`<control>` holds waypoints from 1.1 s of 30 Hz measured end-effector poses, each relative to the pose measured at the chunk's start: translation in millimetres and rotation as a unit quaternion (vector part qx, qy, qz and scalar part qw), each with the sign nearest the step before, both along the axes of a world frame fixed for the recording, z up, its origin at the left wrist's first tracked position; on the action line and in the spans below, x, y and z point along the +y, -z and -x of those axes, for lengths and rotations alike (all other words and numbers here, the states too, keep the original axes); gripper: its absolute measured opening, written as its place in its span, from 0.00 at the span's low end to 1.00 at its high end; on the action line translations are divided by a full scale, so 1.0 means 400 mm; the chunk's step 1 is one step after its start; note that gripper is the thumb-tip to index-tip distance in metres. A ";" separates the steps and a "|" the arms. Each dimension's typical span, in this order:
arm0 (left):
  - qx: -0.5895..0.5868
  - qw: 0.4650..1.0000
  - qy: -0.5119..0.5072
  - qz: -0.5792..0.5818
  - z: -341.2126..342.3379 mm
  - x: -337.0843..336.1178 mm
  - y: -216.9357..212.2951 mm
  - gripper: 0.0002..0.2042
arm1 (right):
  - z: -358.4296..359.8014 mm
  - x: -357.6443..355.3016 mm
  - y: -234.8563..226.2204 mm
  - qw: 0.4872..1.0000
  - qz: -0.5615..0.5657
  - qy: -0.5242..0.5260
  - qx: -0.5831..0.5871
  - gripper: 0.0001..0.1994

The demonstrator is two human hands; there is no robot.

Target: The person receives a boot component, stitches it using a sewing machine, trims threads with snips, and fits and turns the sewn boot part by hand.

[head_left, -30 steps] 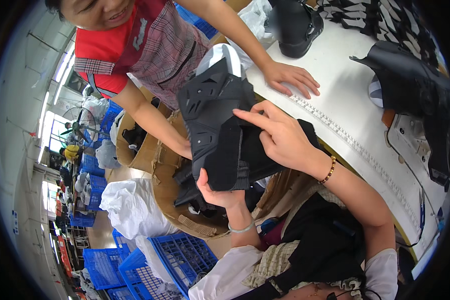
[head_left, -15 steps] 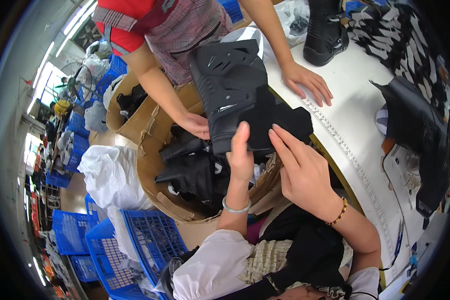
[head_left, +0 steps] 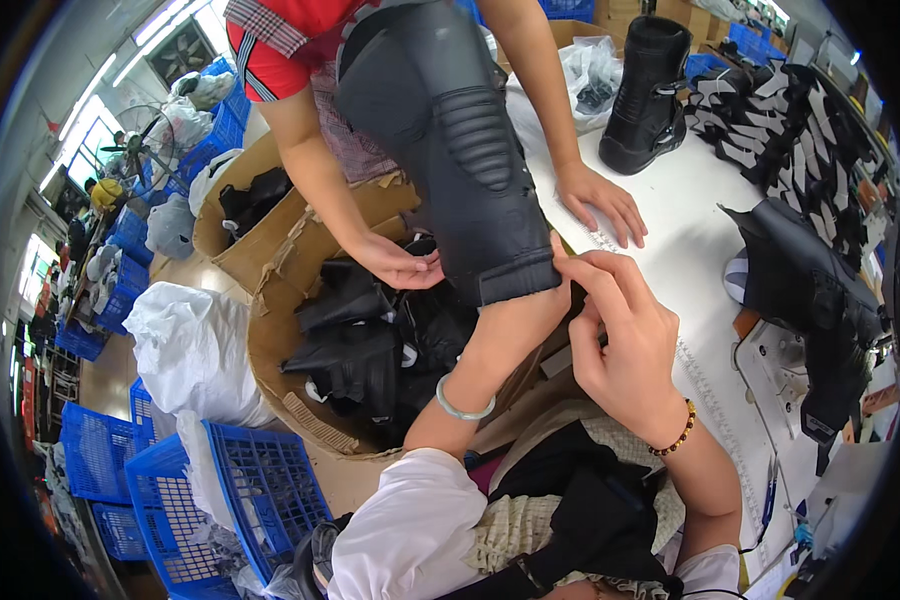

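A black boot upper (head_left: 470, 190) with a ribbed panel hangs slantwise over the open carton, its stitched lower edge toward me. My left hand (head_left: 526, 312) reaches under and into that lower end and holds it up; its fingers are mostly hidden by the black material. At the right corner of the same edge, the bent fingers of my right hand (head_left: 625, 335) meet the boot upper, index fingertip against it. Across from me, a co-worker's hand (head_left: 402, 264) hovers just left of the boot upper, and their other hand (head_left: 602, 205) rests on the white table.
The cardboard carton (head_left: 270, 330) below holds several black boot pieces. A finished black boot (head_left: 645, 95) stands on the white table (head_left: 705, 270), where a ruler strip runs along the edge. Another boot piece (head_left: 805, 265) lies right. Blue crates (head_left: 270, 490) and a white sack (head_left: 195, 345) are left.
The boot upper has turned over, from its buckled side to its ribbed side, and tilted. My left hand has gone from its front to underneath. My right fingers have shifted to its edge.
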State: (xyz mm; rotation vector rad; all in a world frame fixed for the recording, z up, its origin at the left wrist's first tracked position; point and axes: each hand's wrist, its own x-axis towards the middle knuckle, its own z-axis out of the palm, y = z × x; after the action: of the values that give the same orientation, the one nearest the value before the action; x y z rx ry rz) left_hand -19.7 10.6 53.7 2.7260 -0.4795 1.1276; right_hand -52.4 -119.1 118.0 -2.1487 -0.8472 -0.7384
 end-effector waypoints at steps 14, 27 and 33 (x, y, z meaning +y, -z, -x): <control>0.209 0.929 0.257 0.162 0.072 -0.170 0.122 0.20 | -0.005 -0.086 0.054 0.969 0.212 0.074 -0.103 0.25; 0.194 0.917 0.254 0.240 0.046 -0.226 0.139 0.22 | -0.019 -0.130 0.051 0.956 0.285 0.076 -0.007 0.33; 0.287 0.822 0.364 0.331 0.057 -0.139 0.128 0.25 | -0.001 -0.156 0.107 0.968 0.238 0.084 0.002 0.34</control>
State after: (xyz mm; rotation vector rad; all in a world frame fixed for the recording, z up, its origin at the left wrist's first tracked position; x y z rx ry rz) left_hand -42.4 -45.1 2.5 1.8293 -0.7493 0.1747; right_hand -52.2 -181.5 75.0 -2.6751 -0.9173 -0.6598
